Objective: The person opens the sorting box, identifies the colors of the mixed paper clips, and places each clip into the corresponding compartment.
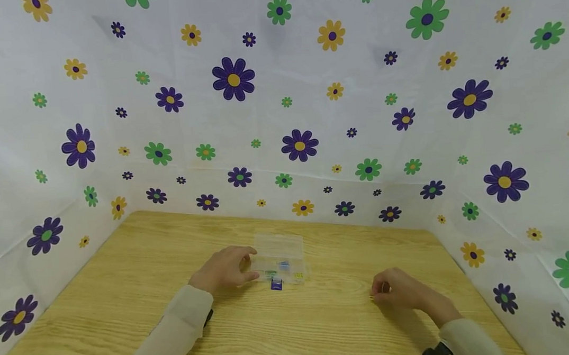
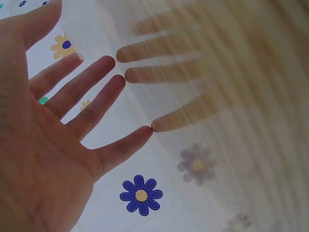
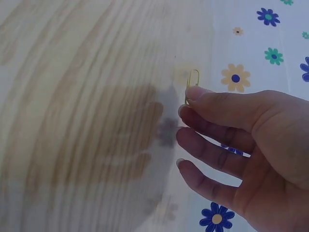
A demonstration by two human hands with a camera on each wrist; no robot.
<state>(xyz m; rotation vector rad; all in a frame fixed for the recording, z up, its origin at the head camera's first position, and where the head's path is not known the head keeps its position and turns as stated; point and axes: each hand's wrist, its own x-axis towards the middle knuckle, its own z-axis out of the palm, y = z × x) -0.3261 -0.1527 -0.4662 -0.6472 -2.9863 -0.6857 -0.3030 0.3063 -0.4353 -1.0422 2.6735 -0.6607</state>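
A clear plastic box (image 1: 279,246) with its lid raised lies on the wooden table. Small green, blue and yellow items (image 1: 298,276) show in its front part. Just in front of it is a small dark blue piece (image 1: 276,284), perhaps a binder clip. My left hand (image 1: 227,267) is at the box's left side, thumb and forefinger spread; its fingers (image 2: 99,104) are fairly straight, with fingertips at the tabletop in the left wrist view. Off to the right, my right hand (image 1: 398,289) pinches a yellow paper clip (image 3: 194,77) between thumb and forefinger, close over the table.
The wood-grain table (image 1: 291,331) is bounded at the back and both sides by a white cloth (image 1: 272,114) printed with purple, green and yellow flowers. Bare tabletop lies between the box and my right hand.
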